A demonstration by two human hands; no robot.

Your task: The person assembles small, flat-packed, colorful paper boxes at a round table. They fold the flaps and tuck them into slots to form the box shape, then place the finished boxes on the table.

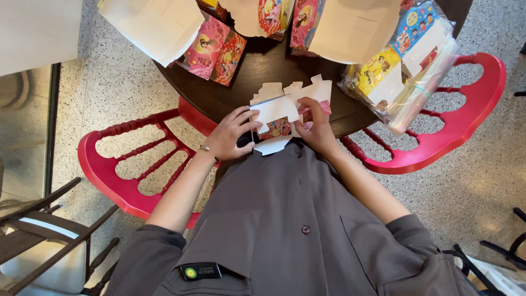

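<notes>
Head view, looking straight down: person in a grey shirt works at the near edge of a dark round table (246, 82), w/ both hands on a flat die-cut carton blank (276, 112) that lies white side up, printed pink/red side showing on a folded panel. Left hand (230, 134) is closed on the blank's left edge, thumb on top & fingers curled under, pinning one white flap. Right hand (315, 123) pinches the right-hand panel, fingertips pressing down near the pink print. The blank sits partly on the table rim, partly over the lap.

To do this fold well, I judge: keep the left hand firm as an anchor, bend along the pre-scored crease rather than beside it, press w/ fingertips along the whole line so the panel stands square, and keep the tabs free, not crushed under the palm.

Counts: 1 blank in hand. At least 3 white sheets or blanks lie face-down at the far side, approx., since the edge of frame cuts them off. About 5 printed pink/red cartons (213, 52) show between them; the exact no. can't be told. 1 clear plastic bag (405, 71) of yellow & blue printed blanks at right. 2 red chairs (455, 131), one each side.
</notes>
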